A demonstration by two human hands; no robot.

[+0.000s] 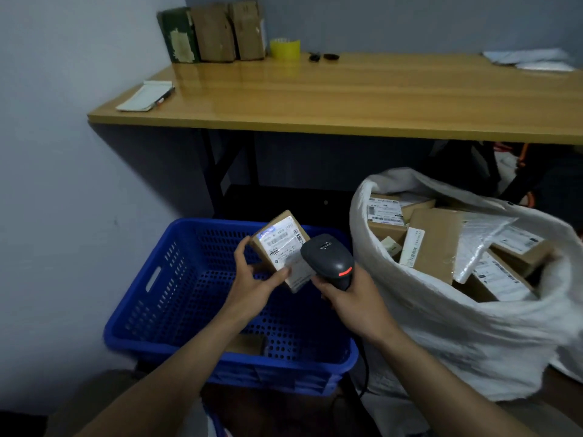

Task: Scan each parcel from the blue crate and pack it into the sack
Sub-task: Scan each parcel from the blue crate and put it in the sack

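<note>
Over the blue crate (176, 298) at lower centre of the frame, I see the left hand (252, 275) pinching a small parcel (280, 247) between thumb and curled fingers, label tilted up. Just right of it, the right hand (350, 298) grips a black scanner (328, 260), its head touching the parcel's edge. Both forearms reach in from the bottom. At right, the white sack (457, 335) holds more parcels.
</note>
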